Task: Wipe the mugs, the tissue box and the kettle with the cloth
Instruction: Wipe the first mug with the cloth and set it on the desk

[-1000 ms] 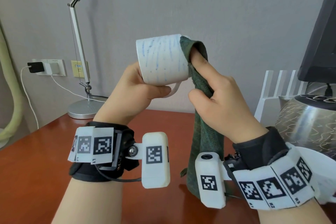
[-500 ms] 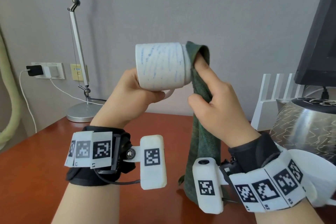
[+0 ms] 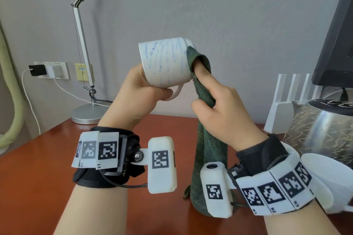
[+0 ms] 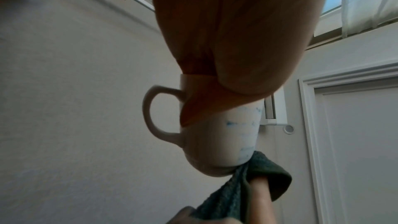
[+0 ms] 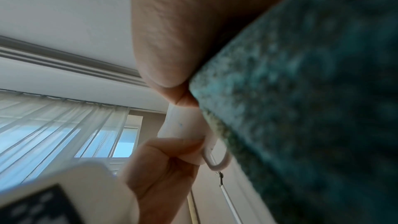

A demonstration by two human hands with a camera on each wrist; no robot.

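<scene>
Tilted further since a moment ago, the mug (image 3: 165,64) lies sideways above the table (image 3: 38,168), left hand (image 3: 137,99) gripping it so the right hand (image 3: 219,112), fingers curled round the cloth (image 3: 207,139), can wipe its end.

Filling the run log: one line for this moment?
left hand grips mug | right hand presses cloth against mug base | kettle untouched

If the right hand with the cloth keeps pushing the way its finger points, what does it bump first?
Probably the mug: the right hand presses the green cloth against its end already.
</scene>
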